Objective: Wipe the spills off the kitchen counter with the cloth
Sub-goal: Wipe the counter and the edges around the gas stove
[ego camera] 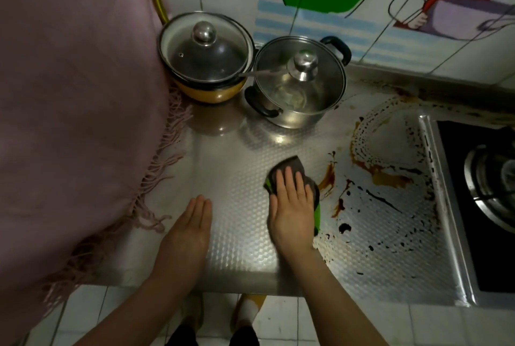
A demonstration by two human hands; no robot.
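A grey cloth with a green edge [295,168] lies flat on the embossed steel counter [231,178]. My right hand [292,206] presses down on the cloth with fingers spread, covering most of it. Just right of the cloth, brown and black spills [384,178] streak and dot the counter up to the stove's edge. My left hand [192,228] rests palm down on the bare counter to the left, fingers together, holding nothing.
Two lidded pots stand at the back: a yellow one [206,52] and a steel one [301,80]. A gas stove [485,192] sits at the right. A pink fringed fabric [75,94] hangs over the left side. The counter's front edge runs below my wrists.
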